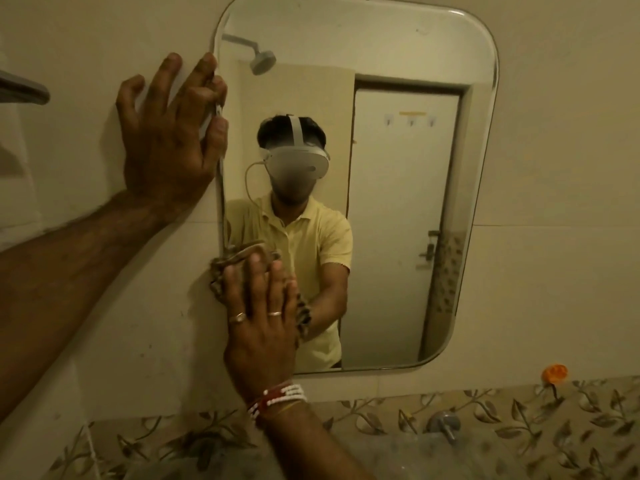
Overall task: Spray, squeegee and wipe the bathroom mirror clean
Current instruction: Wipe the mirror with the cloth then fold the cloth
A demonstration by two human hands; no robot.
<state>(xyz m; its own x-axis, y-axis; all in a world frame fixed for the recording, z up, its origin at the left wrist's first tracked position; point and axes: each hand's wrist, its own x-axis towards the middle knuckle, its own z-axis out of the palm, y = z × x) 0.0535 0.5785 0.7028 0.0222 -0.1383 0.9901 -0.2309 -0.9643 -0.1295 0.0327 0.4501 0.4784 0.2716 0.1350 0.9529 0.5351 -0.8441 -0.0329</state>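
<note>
My left hand [169,133] lies spread on the wall at nine o'clock of the mirror [398,209], apparently bracing. At seven o'clock, my right hand [263,320] presses the cloth [221,268] flat, wiping that edge.

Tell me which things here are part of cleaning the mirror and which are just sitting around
Part of the job:
mirror
cloth, pressed flat under the right hand
left hand, braced at the mirror's left edge

Just there:
tap
orange object
shelf
</note>
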